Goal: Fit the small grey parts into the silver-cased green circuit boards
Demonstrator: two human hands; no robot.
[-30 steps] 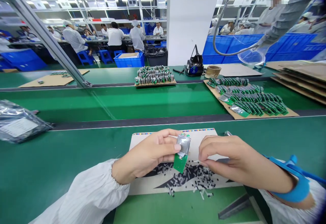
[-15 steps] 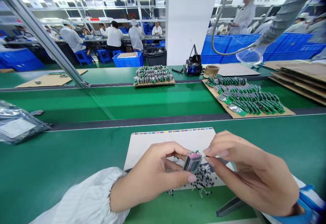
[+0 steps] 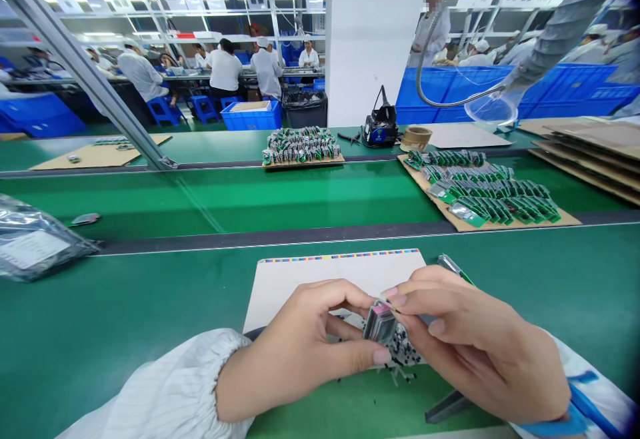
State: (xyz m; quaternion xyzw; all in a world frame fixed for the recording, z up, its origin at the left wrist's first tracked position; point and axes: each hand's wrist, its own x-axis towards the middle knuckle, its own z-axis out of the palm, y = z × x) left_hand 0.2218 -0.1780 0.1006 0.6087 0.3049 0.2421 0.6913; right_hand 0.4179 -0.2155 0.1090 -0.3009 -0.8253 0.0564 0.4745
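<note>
So, from the head view: a small electronic unit [image 3: 379, 324] is being gripped in the left hand [image 3: 310, 342], thumb on the near side and fingers curled around the far side. It's held tilted with one end up, and a pink patch can be seen on that top end. The right hand [image 3: 483, 342] is brought in right at that end, thumb and fingertips bunched close together. Whether anything tiny is pinched there can't really be told, since it's too small. A blue strap [image 3: 583, 407] is worn at the right wrist.

Both hands are held over a pale sheet [image 3: 300, 282] laid on the green bench, with tiny black-and-clear bits [image 3: 404, 347] scattered under the unit, partly hidden. Another unit [image 3: 454, 267] is left lying just beyond the right hand. Further back, rows of green boards [image 3: 500, 192] are lined up on cardboard to the right, and another batch [image 3: 303, 146] is packed together near the middle. Off to the left, a shiny bag [image 3: 40, 247] with a white label can be spotted.
</note>
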